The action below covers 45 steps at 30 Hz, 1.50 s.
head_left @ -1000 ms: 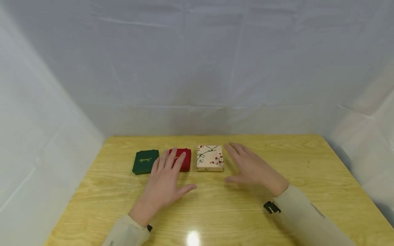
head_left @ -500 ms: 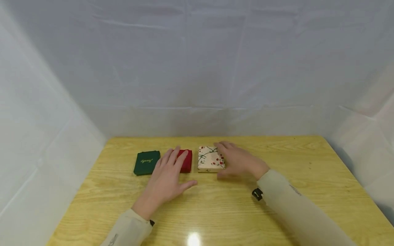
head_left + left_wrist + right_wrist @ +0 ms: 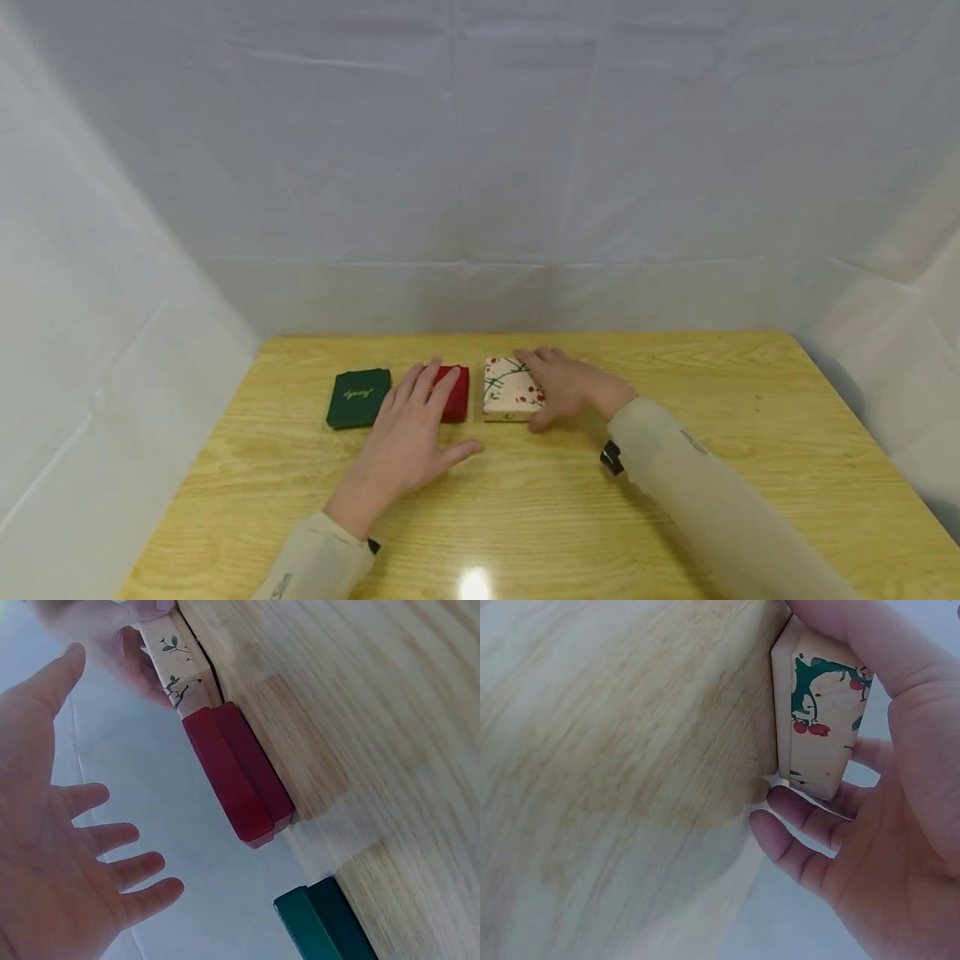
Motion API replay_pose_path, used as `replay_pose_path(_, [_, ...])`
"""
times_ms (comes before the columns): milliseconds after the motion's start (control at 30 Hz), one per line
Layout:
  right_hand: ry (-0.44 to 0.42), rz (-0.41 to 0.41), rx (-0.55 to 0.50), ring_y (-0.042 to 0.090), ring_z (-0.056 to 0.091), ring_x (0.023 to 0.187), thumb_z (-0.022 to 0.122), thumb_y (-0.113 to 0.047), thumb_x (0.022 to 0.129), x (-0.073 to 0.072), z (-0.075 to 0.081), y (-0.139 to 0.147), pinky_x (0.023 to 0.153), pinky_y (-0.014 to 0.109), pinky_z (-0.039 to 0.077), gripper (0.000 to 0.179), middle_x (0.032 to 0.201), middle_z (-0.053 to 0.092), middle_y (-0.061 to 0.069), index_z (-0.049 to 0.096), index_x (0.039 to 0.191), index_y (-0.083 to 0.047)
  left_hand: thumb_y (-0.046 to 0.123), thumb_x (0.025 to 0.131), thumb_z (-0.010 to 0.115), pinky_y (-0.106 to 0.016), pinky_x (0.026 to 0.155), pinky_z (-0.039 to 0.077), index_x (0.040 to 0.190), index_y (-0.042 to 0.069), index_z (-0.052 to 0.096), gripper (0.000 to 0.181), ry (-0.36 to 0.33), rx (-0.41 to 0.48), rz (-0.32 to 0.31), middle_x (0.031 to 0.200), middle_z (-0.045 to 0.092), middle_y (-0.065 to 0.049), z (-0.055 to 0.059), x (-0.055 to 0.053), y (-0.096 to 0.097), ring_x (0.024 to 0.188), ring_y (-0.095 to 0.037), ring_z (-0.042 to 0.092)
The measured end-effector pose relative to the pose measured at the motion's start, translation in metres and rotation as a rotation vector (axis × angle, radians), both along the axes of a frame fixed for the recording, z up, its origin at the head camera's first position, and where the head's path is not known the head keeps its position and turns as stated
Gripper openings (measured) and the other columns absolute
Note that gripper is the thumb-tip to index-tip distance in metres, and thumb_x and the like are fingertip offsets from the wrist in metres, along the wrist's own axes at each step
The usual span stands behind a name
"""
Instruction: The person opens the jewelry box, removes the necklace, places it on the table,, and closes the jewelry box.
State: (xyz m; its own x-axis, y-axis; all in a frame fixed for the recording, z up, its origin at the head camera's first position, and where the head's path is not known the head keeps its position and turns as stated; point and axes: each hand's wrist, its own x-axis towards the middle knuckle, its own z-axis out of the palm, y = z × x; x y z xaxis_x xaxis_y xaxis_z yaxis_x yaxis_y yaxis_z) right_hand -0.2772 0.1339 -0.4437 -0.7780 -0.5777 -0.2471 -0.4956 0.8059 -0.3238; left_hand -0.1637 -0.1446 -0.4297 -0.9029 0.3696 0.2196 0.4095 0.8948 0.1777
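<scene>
L hand (image 3: pixel 405 448), spread wide, fingers twd 1 o'clock, hangs clear of red box (image 3: pixel 457 403). R hand (image 3: pixel 566 388), aimed 10 o'clock, grips floral box (image 3: pixel 508 390), on table (image 3: pixel 555 508) at red box's 3 o'clock, head cam.

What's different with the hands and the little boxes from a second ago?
The right hand moved left to the flowery box and now holds it between thumb and fingers. The left hand stayed spread near the red box. The flowery, red and green boxes stayed in place on the table.
</scene>
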Motion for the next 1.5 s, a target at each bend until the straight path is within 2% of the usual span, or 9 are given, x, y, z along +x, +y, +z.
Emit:
replay_pose_path(133, [-0.019, -0.007, 0.004, 0.035, 0.026, 0.156, 0.091, -0.05, 0.079, -0.002, 0.001, -0.002, 0.118, 0.057, 0.037, 0.124, 0.169, 0.03, 0.013, 0.014, 0.172, -0.02, 0.074, 0.086, 0.073, -0.064, 0.119, 0.032, 0.165, 0.013, 0.035, 0.107, 0.004, -0.014, 0.007, 0.172, 0.026, -0.018, 0.0, 0.001, 0.0, 0.155, -0.043, 0.027])
replay_pose_path(400, [-0.028, 0.006, -0.023, 0.032, 0.038, 0.149, 0.09, -0.043, 0.077, 0.0, 0.002, -0.003, 0.114, 0.052, 0.043, 0.12, 0.163, 0.036, 0.013, 0.019, 0.171, -0.016, 0.073, 0.086, 0.074, -0.065, 0.119, 0.032, 0.165, 0.014, 0.035, 0.107, -0.009, -0.012, 0.01, 0.172, 0.025, -0.017, 0.001, 0.001, -0.002, 0.156, -0.044, 0.025])
replay_pose_path(633, [-0.052, -0.006, -0.078, 0.032, 0.037, 0.15, 0.09, -0.041, 0.075, 0.003, 0.003, 0.002, 0.115, 0.054, 0.041, 0.122, 0.166, 0.034, 0.014, 0.019, 0.171, -0.016, 0.07, 0.084, 0.079, -0.065, 0.12, 0.03, 0.166, 0.013, 0.033, 0.109, -0.026, 0.0, 0.005, 0.173, 0.023, -0.017, 0.001, 0.0, -0.003, 0.156, -0.043, 0.023])
replay_pose_path(867, [-0.026, 0.026, -0.134, 0.029, 0.05, 0.132, 0.093, -0.04, 0.07, 0.012, 0.013, 0.006, 0.107, 0.053, 0.047, 0.124, 0.155, 0.043, 0.017, 0.023, 0.169, -0.011, 0.066, 0.083, 0.083, -0.065, 0.12, 0.031, 0.167, 0.014, 0.031, 0.112, -0.041, 0.046, -0.024, 0.172, 0.026, -0.018, 0.002, -0.001, -0.002, 0.156, -0.044, 0.025])
replay_pose_path(1100, [0.021, 0.063, -0.171, 0.019, 0.054, 0.106, 0.094, -0.035, 0.07, 0.025, 0.02, 0.012, 0.093, 0.041, 0.051, 0.123, 0.137, 0.05, 0.008, 0.024, 0.168, -0.011, 0.057, 0.081, 0.09, -0.062, 0.12, 0.033, 0.168, 0.013, 0.027, 0.117, -0.134, 0.192, -0.086, 0.172, 0.027, -0.014, 0.003, -0.001, 0.003, 0.156, -0.038, 0.028])
replay_pose_path(1333, [0.04, 0.082, -0.215, 0.019, 0.052, 0.103, 0.093, -0.034, 0.067, 0.045, 0.031, 0.019, 0.089, 0.04, 0.051, 0.124, 0.134, 0.048, 0.008, 0.025, 0.167, -0.01, 0.042, 0.078, 0.097, -0.054, 0.12, 0.036, 0.17, 0.017, 0.022, 0.12, -0.32, 0.404, -0.119, 0.173, 0.025, -0.006, 0.004, 0.001, 0.015, 0.155, -0.03, 0.03])
replay_pose_path(1500, [0.05, 0.081, -0.239, 0.017, 0.052, 0.1, 0.094, -0.031, 0.066, 0.059, 0.038, 0.024, 0.084, 0.037, 0.052, 0.124, 0.133, 0.048, 0.006, 0.025, 0.168, -0.013, 0.034, 0.077, 0.099, -0.053, 0.119, 0.038, 0.172, 0.023, 0.009, 0.132, -0.429, 0.549, -0.143, 0.175, 0.02, -0.005, 0.002, 0.004, 0.024, 0.154, -0.032, 0.033])
